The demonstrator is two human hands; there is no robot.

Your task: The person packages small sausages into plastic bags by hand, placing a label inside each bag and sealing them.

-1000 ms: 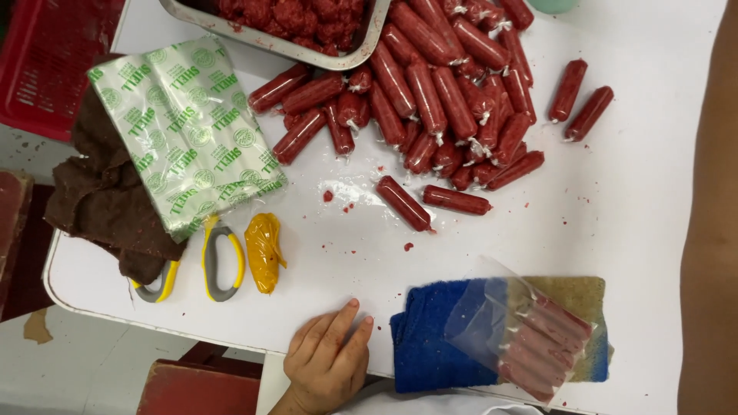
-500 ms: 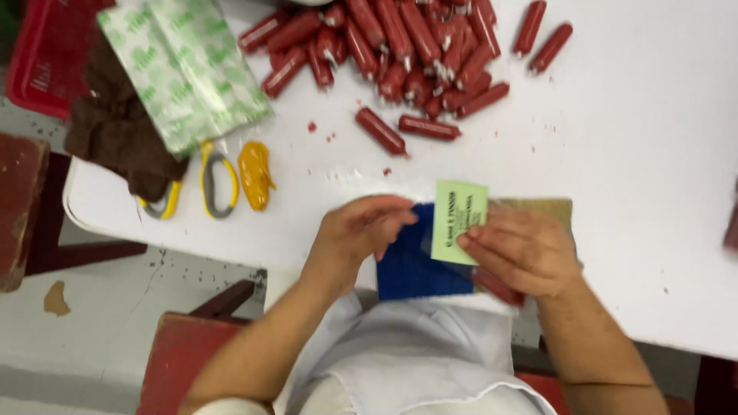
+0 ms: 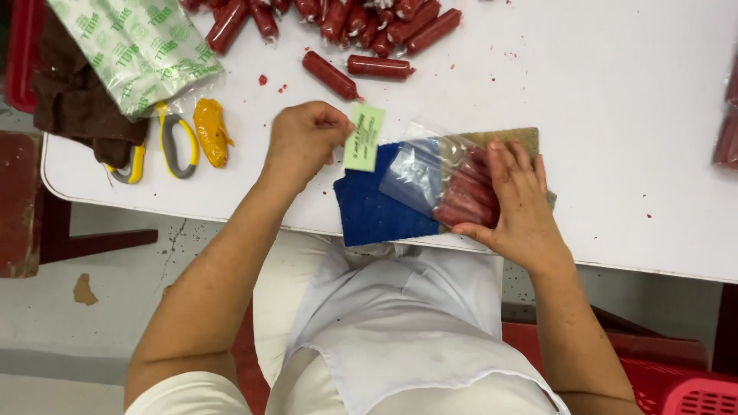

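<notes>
Head view, left to right across the white table (image 3: pixel 615 92): at the left edge, a brown cloth (image 3: pixel 73 100) bunched under a stack of green-printed plastic bags (image 3: pixel 142 50), likely parked there as spare stock within reach. Just right of that, near the front edge, yellow-and-grey scissors (image 3: pixel 165 142) and a small orange-yellow lump (image 3: pixel 210 131), set aside and untouched. Along the back edge, a loose heap of red sausages (image 3: pixel 346 19), with two strays (image 3: pixel 354 69) lying nearer the middle. Left hand (image 3: pixel 304 138) pinching a small pale green label (image 3: pixel 364 138) between thumb and fingertips, held upright just above the mouth of a clear plastic bag (image 3: pixel 430 173), apparently lined up with the opening. Bag lying at the front edge on a blue pad (image 3: pixel 373 207) that overlaps a tan board (image 3: pixel 507 138), probably as a work mat. Inside the bag, several red sausages (image 3: pixel 465 196) packed side by side at the closed end. Right hand (image 3: pixel 519 204) flat, fingers spread, pressing on the filled end, seemingly to stop the bag sliding. At the right edge, another filled clear packet (image 3: pixel 726 123), only partly in view.
</notes>
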